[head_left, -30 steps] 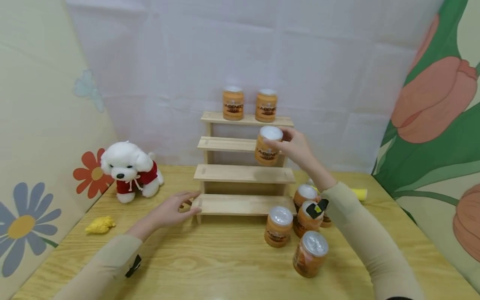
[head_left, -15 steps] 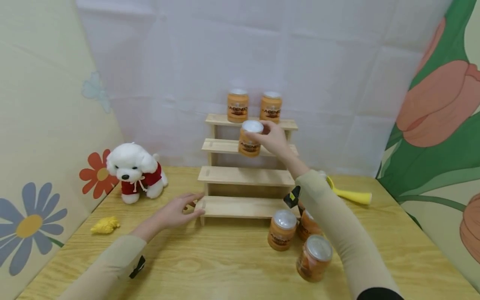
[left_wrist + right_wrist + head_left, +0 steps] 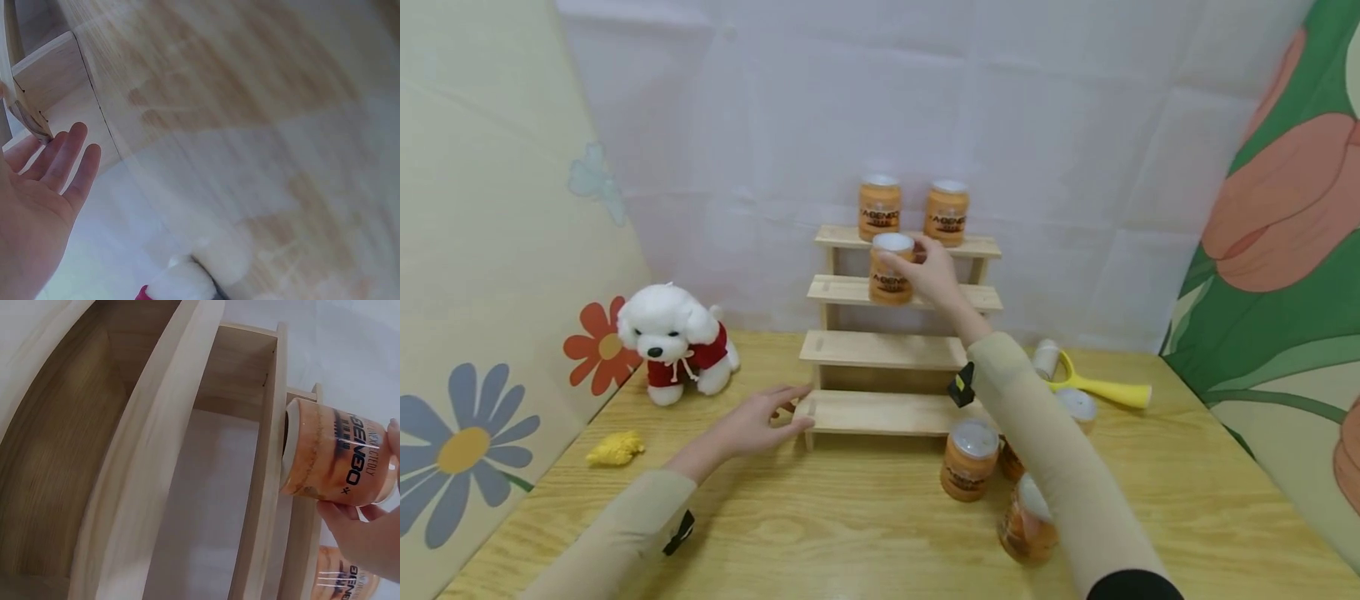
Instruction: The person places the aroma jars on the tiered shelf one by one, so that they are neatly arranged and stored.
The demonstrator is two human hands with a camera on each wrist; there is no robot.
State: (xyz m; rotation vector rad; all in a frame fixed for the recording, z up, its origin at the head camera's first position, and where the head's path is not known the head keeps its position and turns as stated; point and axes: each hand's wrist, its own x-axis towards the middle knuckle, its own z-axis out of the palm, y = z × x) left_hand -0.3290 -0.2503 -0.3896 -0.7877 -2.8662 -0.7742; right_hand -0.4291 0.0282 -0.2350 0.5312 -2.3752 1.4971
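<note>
My right hand grips an orange can with a white lid by its upper right side, thumb in front. The can is upright, its base right at the second-highest board of a stepped wooden shelf. In the right wrist view the orange can shows dark lettering, and its base overlaps the board's edge. Two similar cans stand on the top board. My left hand touches the left end of the lowest board; in the left wrist view its fingers are nearly straight.
Several more orange cans stand on the wooden table at the shelf's right front, partly hidden by my right sleeve. Behind them lie a yellow-handled tool and a white cylinder. A plush dog and a yellow lump are at left.
My right hand has carried the can left and slightly up, from in front of the shelf's right part to the second-highest board. My left hand stays at the lowest board's end.
</note>
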